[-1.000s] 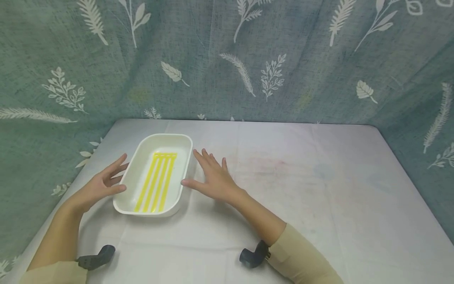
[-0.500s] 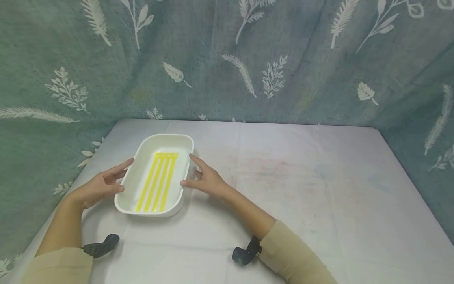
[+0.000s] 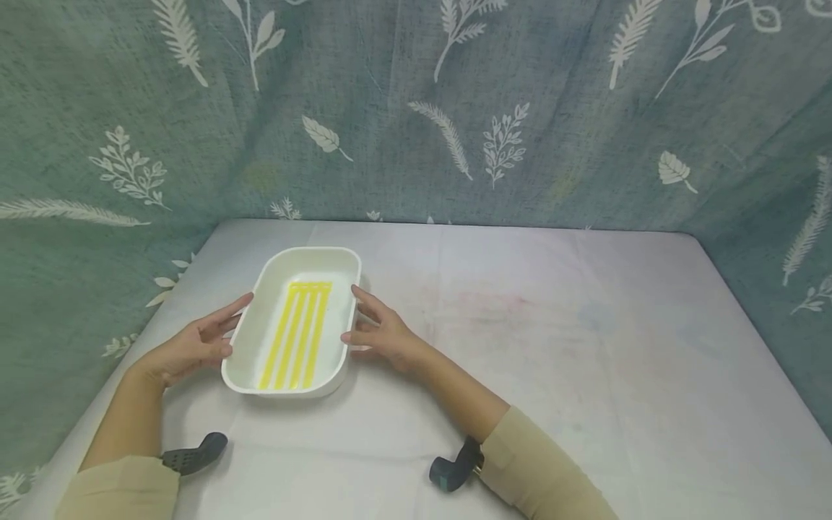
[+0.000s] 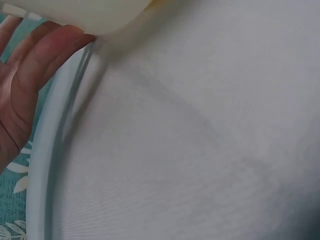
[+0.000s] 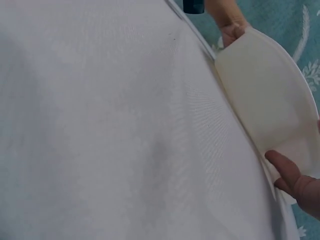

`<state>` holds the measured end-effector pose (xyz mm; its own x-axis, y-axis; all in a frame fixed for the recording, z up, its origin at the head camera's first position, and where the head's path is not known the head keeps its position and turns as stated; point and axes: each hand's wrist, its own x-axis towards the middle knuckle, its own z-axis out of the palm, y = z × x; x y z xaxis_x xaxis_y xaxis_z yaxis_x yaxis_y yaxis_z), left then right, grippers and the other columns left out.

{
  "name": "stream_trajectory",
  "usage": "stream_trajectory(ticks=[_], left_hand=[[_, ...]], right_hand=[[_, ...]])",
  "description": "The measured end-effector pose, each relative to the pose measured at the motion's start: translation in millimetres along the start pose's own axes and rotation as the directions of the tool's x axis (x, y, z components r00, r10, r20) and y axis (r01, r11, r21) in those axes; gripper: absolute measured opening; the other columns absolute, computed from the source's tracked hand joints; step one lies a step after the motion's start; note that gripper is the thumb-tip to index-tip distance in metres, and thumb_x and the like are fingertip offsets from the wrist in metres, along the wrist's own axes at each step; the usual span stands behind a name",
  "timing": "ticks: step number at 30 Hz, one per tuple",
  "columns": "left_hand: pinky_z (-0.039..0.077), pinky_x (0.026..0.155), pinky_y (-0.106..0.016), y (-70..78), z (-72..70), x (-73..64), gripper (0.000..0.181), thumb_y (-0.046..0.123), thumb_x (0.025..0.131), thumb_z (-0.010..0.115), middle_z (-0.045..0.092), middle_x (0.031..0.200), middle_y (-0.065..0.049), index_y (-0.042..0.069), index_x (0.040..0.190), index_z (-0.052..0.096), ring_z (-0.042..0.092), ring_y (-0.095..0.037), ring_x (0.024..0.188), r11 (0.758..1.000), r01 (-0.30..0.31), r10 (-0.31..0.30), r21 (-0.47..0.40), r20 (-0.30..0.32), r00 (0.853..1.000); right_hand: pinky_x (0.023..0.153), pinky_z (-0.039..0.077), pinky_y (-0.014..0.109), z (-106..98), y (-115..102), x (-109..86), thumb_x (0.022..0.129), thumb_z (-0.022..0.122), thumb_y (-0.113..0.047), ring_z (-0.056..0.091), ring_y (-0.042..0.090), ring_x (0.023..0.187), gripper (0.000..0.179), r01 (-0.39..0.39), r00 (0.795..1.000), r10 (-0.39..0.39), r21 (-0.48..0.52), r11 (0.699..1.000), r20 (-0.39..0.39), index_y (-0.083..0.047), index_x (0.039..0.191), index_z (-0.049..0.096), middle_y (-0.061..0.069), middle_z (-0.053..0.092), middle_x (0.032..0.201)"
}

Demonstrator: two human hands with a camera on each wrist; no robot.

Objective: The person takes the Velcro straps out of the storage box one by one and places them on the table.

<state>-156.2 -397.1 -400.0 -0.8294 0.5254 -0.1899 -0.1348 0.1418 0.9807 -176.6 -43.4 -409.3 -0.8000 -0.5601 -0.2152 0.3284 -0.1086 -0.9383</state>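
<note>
A white oblong plastic basin with rounded corners is at the left of the table, several yellow stripes along its bottom. My left hand holds its left side, thumb near the front corner and fingertips against the wall. On the opposite side, my right hand grips the wall, thumb and index finger at the rim and the other fingers lower down. The left wrist view shows my left fingertips at the basin's underside edge. In the right wrist view, the basin's outer wall lies between both hands.
A white cloth covers the table, with faint pink and blue stains. Behind it hangs a green-blue curtain with white leaf prints. Dark wrist devices stick out near both sleeves.
My right hand, spread beside the basin at first, has closed in on its right wall. My left fingers have settled against the left wall. The basin has shifted slightly right.
</note>
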Motion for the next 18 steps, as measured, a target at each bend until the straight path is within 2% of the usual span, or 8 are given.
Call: stream_trajectory(ticks=[7, 15, 18], left_hand=[[0.056, 0.077, -0.049, 1.6, 8.2, 3.4, 0.081, 0.004, 0.090, 0.061, 0.047, 0.136, 0.021, 0.028, 0.153, 0.015, 0.060, -0.015, 0.112, 0.999, 0.019, -0.018, 0.028, -0.024, 1.000], [0.055, 0.078, -0.050, 1.7, 19.1, 9.8, 0.082, 0.006, 0.090, 0.062, 0.048, 0.137, 0.016, 0.027, 0.153, 0.014, 0.061, -0.020, 0.110, 0.999, 0.033, -0.033, -0.040, -0.010, 0.999], [0.055, 0.079, -0.050, 0.8, 23.8, 11.4, 0.083, 0.007, 0.089, 0.064, 0.047, 0.136, 0.017, 0.027, 0.153, 0.014, 0.061, -0.020, 0.111, 0.998, 0.045, -0.046, -0.044, -0.022, 0.999]], right_hand=[[0.085, 0.053, 0.050, -1, -2, -4.2, 0.078, 0.067, 0.008, 0.036, 0.036, 0.135, 0.086, -0.027, 0.998, 0.032, 0.095, 0.995, -0.058, -0.032, 0.146, 0.034, 0.009, 0.024, 0.155], [0.087, 0.051, 0.053, -8, -1, -13.3, 0.078, 0.067, 0.010, 0.036, 0.034, 0.136, 0.087, -0.004, 0.998, 0.014, 0.149, 0.989, -0.068, -0.027, 0.148, 0.033, 0.009, 0.027, 0.153], [0.087, 0.051, 0.053, -10, -2, -16.1, 0.078, 0.067, 0.011, 0.037, 0.034, 0.136, 0.087, -0.004, 0.998, 0.014, 0.156, 0.988, -0.063, -0.027, 0.148, 0.032, 0.010, 0.028, 0.153]])
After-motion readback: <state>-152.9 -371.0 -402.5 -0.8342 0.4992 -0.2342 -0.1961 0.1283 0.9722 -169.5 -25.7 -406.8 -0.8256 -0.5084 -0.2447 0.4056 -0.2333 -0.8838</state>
